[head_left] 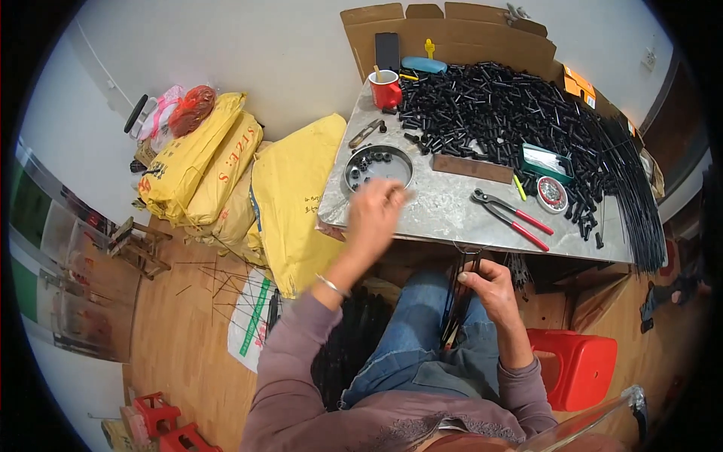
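My left hand (374, 218) is raised over the front edge of the table, just in front of a round metal tin (413, 167). Its fingers are bent together; their tips are blurred, and whatever they pinch is too small to make out. Inside the tin lie several small dark nut-like pieces (355, 172). Over my lap, my right hand (493, 290) is closed round a bundle of thin black rods (455, 295). The rods hang downward between my knees, with their upper ends near the table's edge. A thin loop shows at their top.
On the grey table (444, 207) lie red-handled cutting pliers (512, 218), a brown bar (472, 168), a heap of black tubular parts (489, 105), a red mug (385, 90) and long black rods (629, 196). Yellow sacks (297, 203) stand left; a red stool (584, 369) stands right.
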Action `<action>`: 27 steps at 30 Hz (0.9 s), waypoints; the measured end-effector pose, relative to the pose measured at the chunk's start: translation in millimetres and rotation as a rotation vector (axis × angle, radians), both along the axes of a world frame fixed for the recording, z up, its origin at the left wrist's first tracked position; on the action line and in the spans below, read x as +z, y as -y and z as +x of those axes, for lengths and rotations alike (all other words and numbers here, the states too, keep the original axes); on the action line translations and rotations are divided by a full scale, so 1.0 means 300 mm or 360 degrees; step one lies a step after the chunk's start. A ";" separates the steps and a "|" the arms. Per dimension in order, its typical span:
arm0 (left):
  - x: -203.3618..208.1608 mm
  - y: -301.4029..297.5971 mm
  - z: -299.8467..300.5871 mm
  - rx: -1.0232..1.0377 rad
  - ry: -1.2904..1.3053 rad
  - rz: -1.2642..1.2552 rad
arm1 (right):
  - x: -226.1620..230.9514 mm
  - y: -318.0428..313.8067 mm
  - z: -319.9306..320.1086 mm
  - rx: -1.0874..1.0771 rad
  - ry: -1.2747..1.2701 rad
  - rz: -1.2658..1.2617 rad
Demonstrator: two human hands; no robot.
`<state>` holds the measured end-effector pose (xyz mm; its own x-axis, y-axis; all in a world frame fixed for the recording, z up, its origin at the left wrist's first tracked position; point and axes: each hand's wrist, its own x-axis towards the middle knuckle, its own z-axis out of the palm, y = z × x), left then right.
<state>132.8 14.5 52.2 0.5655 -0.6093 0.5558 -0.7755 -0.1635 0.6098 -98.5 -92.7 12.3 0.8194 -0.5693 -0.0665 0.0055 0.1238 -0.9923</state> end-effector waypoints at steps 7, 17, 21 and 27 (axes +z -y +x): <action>-0.056 0.013 0.316 0.0208 0.0718 0.0982 | -0.013 -0.012 -0.003 0.0118 0.0063 0.0079; 0.070 0.088 0.033 -0.0929 -0.1500 0.0323 | 0.022 0.007 0.013 0.0104 -0.0046 0.0104; 0.061 0.104 -0.149 -0.1053 -0.1995 0.0369 | 0.030 0.023 0.014 0.0183 -0.0003 0.0139; 0.033 0.107 -0.251 -0.1195 -0.2494 0.0231 | 0.009 0.040 -0.054 0.0152 0.0179 0.0356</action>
